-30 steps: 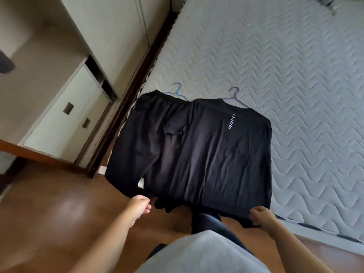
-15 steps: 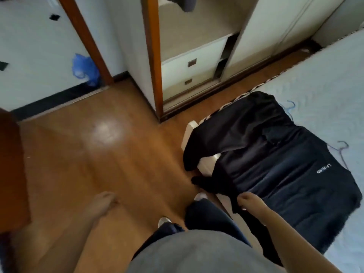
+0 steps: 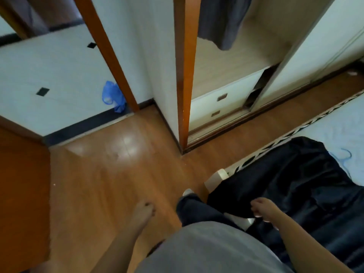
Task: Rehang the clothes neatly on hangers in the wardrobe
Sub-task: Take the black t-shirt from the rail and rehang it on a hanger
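the view swings further left since half a second ago, and the black clothes (image 3: 295,184) slide out to 4 o'clock, draped over the corner of the bed (image 3: 334,127), the white logo now out of sight. the wardrobe (image 3: 226,99) opens up at 1 o'clock with a grey garment (image 3: 222,22) hanging inside. the right hand (image 3: 263,208) has come to the near edge of the black clothes, fingers curled down onto the fabric; motion blur hides whether it truly pinches the cloth. the left hand (image 3: 142,210) has dropped in over the wooden floor (image 3: 118,174) at 7 o'clock, fingers loosely bent, holding nothing. one blue hanger (image 3: 343,156) peeks out at 3 o'clock just beyond the clothes; the frame's right edge cuts off the rest of the pile.
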Demonstrator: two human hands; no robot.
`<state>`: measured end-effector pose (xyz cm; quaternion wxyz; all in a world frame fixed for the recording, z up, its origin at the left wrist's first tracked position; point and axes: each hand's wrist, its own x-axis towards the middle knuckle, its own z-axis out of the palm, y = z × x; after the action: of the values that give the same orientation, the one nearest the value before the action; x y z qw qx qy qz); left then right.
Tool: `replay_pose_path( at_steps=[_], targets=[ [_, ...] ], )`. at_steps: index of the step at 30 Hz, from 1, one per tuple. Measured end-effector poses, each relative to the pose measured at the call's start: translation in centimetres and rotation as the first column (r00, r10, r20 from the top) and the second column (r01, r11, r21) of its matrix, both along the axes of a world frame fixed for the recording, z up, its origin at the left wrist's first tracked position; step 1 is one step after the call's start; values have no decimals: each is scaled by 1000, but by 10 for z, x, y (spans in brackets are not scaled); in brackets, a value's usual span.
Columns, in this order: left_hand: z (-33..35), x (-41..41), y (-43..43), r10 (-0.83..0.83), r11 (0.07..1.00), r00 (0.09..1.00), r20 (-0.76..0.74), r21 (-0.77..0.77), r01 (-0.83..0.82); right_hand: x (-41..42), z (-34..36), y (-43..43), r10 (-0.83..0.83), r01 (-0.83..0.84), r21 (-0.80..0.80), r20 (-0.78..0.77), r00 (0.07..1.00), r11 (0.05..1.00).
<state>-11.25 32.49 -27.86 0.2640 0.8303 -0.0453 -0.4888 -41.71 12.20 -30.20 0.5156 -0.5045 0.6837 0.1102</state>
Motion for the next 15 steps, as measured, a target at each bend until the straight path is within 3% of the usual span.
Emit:
replay_pose_path(
  at_steps=[2, 5, 10, 15],
  targets=[
    [20, 18, -58, -205, 975, 971, 120, -58, 213, 24, 14, -35, -10, 11, -35, 38, 999, 999],
    [59, 33, -143, -443, 856, 846, 296, -140, 498, 63, 41, -92, -27, 45, -140, 130, 991, 989],
    [115, 41, -240, -456, 760, 838, 301, -358, 543, 114, 74, -157, -68, 140, -245, 281, 957, 959],
    [138, 51, -321, -565, 602, 737, 372, -424, 676, 117, 88, -208, -202, 295, -275, 320, 925, 915]
  ],
)
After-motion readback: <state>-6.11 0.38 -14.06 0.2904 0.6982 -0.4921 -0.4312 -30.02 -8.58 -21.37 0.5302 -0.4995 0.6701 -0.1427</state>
